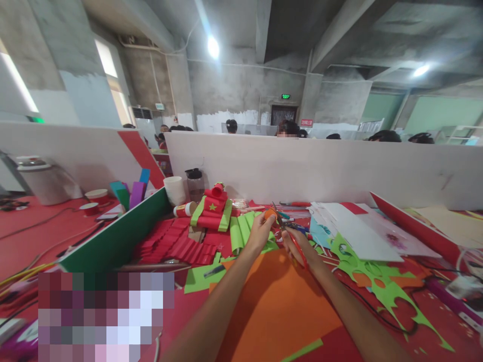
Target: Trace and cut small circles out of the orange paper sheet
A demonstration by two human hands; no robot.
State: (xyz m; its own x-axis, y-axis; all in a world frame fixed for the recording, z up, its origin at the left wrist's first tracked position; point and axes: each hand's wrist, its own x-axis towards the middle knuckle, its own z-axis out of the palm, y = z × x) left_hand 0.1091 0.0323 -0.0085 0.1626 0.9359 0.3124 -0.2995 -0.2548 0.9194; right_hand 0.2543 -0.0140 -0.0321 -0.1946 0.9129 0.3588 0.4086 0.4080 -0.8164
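Observation:
Pinched in my left hand (pixel 259 232) is a small orange piece (pixel 270 213), held up above the table. My right hand (pixel 296 245) grips a pair of scissors with red handles (pixel 302 251); the dark blades point up beside the orange piece. Whether the blades touch it I cannot tell. Beneath both hands lies a large orange sheet (pixel 279 306). Left of my left hand are rolled lime-green strips (pixel 241 234) and folded red strips (pixel 177 241). A red and green rolled piece with a star (pixel 213 207) stands behind them.
Cut lime-green scraps (pixel 377 281) and white sheets (pixel 354 231) lie on the right. A green divider (pixel 116 241) and a red divider (pixel 415 226) flank the workspace. A white cup (pixel 174 190) and a dark-lidded bottle (pixel 194 185) stand before the white panel (pixel 320 171).

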